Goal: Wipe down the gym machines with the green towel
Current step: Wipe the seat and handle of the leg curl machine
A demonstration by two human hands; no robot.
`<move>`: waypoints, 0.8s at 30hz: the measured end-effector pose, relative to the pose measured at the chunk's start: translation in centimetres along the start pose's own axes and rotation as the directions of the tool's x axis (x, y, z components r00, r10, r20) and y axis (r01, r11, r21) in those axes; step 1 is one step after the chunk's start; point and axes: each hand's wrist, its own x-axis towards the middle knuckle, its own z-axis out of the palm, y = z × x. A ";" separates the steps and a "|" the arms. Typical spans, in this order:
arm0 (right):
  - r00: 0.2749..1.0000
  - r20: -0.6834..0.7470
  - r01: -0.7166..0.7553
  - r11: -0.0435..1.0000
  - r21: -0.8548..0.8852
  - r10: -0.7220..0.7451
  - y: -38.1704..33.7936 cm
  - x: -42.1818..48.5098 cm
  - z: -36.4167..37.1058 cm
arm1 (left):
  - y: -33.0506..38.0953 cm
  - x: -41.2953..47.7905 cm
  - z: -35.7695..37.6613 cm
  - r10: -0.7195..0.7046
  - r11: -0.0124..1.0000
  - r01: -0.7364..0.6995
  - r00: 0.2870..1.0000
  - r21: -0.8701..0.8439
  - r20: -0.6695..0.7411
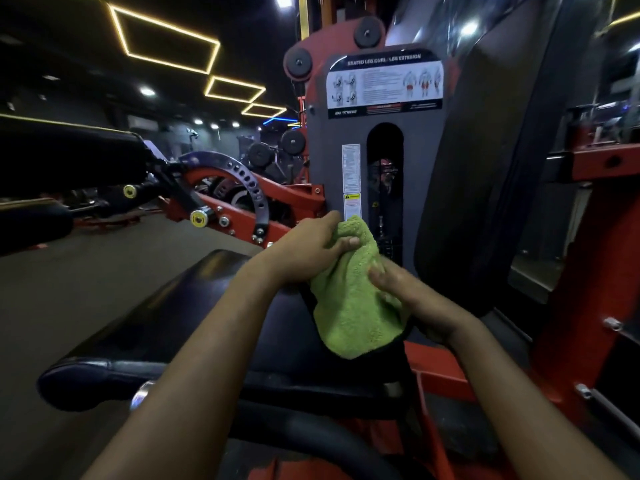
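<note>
Left of the fingers, a perforated adjustment plate and a yellow knob sit on the machine's red arm. Further machines stand behind them. None shows any sign of wiping, so most of the task appears to be left.

The left hand grips the upper end of the green towel, fingers curled round it and thumb laid across. The towel hangs bunched between both hands, above the black seat pad and just in front of the grey weight-stack shroud. It is not spread flat on any surface. The step in hand is judged to be regripping or folding the towel between wipes.

The right hand holds the towel's lower right side, fingers close together and seemingly curled onto the cloth, though blur hides the detail.

Above the fingers, the placard reads "SEATED LEG CURL / LEG EXTENSION". A brand line below it looks like "SAI FITNESS", uncertain. Just beyond the left fingertips, a warning label shows a yellow band, its text too small to read.

Right of the fingers stands the red frame.
</note>
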 end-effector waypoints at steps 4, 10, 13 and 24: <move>0.995 0.033 -0.087 0.989 -0.121 0.092 0.0 0.1 0.1 | -0.2 0.7 0.0 0.020 0.998 -0.012 0.992 0.066 -0.121; 0.974 -0.187 0.092 0.976 -0.199 -0.130 1.0 1.9 1.2 | 0.9 1.5 -1.4 0.125 0.964 -0.057 0.960 0.261 -0.250; 0.992 -0.063 0.117 0.991 0.072 -0.113 1.0 2.2 1.8 | 1.1 1.4 -2.0 0.100 0.948 -0.005 0.954 0.318 -0.283; 0.986 -0.112 0.090 0.966 -0.243 -0.121 0.7 2.7 2.2 | -0.9 -0.6 -0.3 -0.042 0.918 0.237 0.855 0.318 -0.516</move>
